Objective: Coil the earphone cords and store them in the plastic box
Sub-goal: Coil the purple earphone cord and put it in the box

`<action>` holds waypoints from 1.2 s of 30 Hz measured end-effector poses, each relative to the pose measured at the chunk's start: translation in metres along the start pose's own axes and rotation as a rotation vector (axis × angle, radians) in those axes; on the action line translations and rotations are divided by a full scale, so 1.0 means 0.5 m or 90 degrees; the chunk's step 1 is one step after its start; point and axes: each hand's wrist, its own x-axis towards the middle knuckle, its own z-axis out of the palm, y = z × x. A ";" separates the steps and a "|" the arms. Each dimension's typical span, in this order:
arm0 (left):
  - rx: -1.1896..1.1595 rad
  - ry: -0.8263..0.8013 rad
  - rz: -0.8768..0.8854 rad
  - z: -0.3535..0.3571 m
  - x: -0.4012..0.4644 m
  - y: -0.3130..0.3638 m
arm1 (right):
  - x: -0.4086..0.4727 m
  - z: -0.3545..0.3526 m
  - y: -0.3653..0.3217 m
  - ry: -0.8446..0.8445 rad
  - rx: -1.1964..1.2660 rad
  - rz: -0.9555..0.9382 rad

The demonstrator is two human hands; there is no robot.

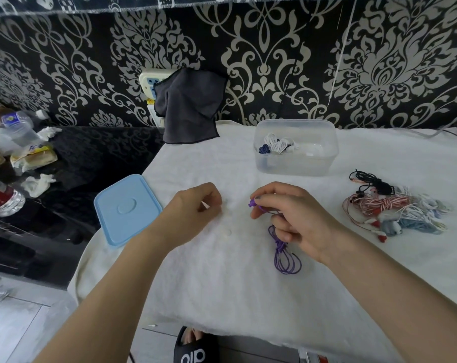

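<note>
My right hand [295,218] grips a purple earphone cord [285,258]. The cord's loops hang below my fingers onto the white cloth, and a purple end sticks out at my fingertips. My left hand [196,208] hovers just left of it with fingers curled; a small pale tip shows at its fingertips, too small to identify. The clear plastic box [295,163] stands behind my hands with several coiled white and dark blue cords inside. A tangled pile of red-white, black, blue and white earphones [389,208] lies to the right.
The box's light blue lid [125,208] lies at the table's left edge. A dark grey cloth [188,106] hangs over a wall socket behind. Bottles, tissues and wrappers [17,158] clutter a dark surface at the left. A black slipper [196,349] shows below the table's front edge.
</note>
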 end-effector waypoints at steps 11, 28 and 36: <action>-0.102 -0.018 0.084 0.002 -0.019 0.066 | -0.006 0.005 0.000 -0.003 -0.056 -0.046; -0.150 -0.005 0.116 -0.011 -0.029 0.089 | -0.005 0.005 0.006 0.003 -0.117 -0.157; -0.189 0.013 0.122 -0.012 -0.025 0.093 | -0.005 0.002 -0.002 -0.012 0.007 -0.114</action>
